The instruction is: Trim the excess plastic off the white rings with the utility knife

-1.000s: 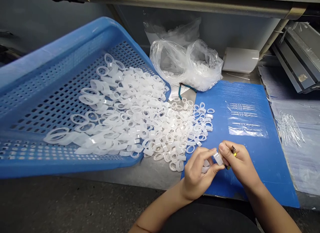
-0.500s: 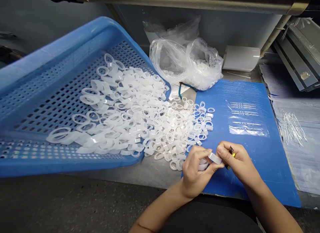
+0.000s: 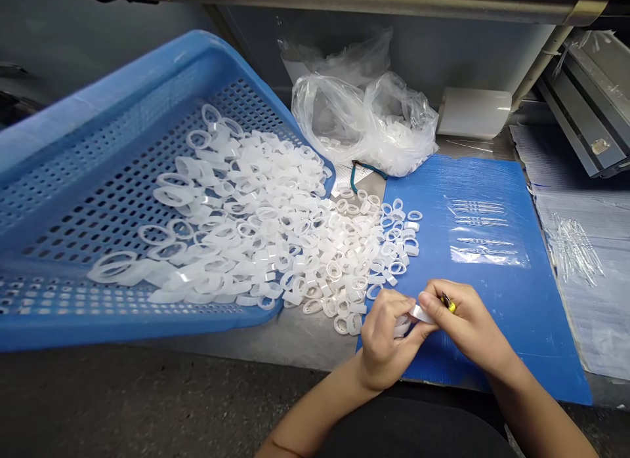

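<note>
In front of me, my left hand (image 3: 386,340) pinches a translucent white plastic ring (image 3: 420,313) between thumb and fingers. A second white ring (image 3: 402,326) shows in the curl of that hand. My right hand (image 3: 465,320) is closed around a small yellow-and-black tool (image 3: 449,304); its working end is hidden, so its exact kind cannot be told. The right thumb presses at the pinched ring's right end. Both hands are over the lower left of a blue mat (image 3: 512,333). A heap of similar white rings (image 3: 335,270) lies just to their left.
A tilted blue basket (image 3: 162,323) spills rings onto the metal table (image 3: 231,350). Behind stand clear plastic bags (image 3: 364,123) and a white roll (image 3: 475,112). A clear packet (image 3: 485,231) lies on the mat. Thin clear sticks (image 3: 578,248) and a metal unit (image 3: 590,104) are right.
My right hand has shifted slightly left, its thumb now covering more of the ring. The yellow-and-black tool has turned and moved left with it. My left hand stays nearly still.
</note>
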Tool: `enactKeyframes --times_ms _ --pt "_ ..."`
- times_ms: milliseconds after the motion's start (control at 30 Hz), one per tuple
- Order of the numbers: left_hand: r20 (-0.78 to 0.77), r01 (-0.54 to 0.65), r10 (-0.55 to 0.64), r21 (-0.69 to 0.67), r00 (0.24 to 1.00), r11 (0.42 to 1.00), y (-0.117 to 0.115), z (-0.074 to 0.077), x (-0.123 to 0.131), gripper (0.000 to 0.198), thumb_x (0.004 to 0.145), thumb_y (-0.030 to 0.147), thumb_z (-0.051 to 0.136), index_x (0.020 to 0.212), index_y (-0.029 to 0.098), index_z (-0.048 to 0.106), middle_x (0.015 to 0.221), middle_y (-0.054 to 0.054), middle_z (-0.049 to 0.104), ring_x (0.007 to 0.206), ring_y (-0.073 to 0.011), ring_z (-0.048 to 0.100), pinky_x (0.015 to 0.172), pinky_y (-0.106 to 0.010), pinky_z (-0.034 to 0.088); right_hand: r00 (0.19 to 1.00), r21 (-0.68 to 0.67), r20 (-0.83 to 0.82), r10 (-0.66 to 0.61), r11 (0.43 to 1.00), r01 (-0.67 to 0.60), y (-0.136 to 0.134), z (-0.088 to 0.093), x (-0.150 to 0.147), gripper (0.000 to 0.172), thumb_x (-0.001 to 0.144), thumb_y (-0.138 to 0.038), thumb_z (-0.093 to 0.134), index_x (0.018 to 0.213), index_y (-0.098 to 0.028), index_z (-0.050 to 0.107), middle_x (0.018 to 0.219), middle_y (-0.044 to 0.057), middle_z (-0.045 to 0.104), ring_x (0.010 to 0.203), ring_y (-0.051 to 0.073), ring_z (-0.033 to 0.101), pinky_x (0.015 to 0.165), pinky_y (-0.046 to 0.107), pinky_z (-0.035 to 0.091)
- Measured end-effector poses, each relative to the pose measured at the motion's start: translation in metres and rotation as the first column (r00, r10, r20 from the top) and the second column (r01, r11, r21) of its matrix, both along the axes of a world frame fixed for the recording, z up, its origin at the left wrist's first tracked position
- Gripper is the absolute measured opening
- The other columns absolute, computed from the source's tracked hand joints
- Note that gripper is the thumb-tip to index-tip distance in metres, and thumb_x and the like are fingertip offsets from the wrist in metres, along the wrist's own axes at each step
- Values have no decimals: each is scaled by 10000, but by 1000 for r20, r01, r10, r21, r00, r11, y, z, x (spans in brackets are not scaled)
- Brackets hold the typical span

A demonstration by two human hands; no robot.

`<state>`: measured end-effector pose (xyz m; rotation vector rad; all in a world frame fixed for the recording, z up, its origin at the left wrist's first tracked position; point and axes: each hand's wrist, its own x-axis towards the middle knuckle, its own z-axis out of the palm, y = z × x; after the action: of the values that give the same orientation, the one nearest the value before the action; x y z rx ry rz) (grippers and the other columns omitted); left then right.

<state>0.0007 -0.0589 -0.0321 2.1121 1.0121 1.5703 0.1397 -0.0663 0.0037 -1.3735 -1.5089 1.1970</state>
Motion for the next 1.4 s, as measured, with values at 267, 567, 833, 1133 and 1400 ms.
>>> enactKeyframes --times_ms 267,567,833,1133,1400 --pt "29 -51 49 37 998 998 -2 -2 -1 263 786 278 741 911 164 540 754 -11 614 637 -127 624 581 -242 542 993 -61 -118 9 998 -17 -1 -2 1 510 927 -581 417 592 -198 420 560 -38 391 524 107 345 492 238 284" --pt "40 -34 35 -13 999 999 -1 -2 -1 281 774 294 751 921 167 549 745 -6 608 635 -127 615 571 -240 536 990 -137 -139 11 990 -30 0 -4 2 523 900 -619 435 590 -201 388 574 -46 348 538 106 298 498 242 251" --pt "10 -56 56 14 998 998 0 -2 -1 221 801 230 721 914 161 544 749 -12 606 641 -125 614 581 -236 539 994 -113 -100 44 992 -55 0 -2 3 415 912 -502 492 638 -192 459 581 -52 384 546 105 338 509 232 274" --pt "50 72 -68 -72 996 995 -1 -2 -2 96 843 152 642 907 170 572 790 -38 633 722 -148 636 636 -254 555 989 190 106 107 974 -126 -4 1 3 169 864 -195 560 709 -201 492 590 -54 466 486 86 387 455 208 296" --pt "382 493 -324 -543 866 679 8 3 -12 375 846 437 625 1127 189 637 756 -25 620 536 -95 537 519 -217 493 865 659 480 -148 712 -244 -6 -6 19 121 926 -154 533 846 -196 614 605 -19 529 490 105 448 484 246 304"
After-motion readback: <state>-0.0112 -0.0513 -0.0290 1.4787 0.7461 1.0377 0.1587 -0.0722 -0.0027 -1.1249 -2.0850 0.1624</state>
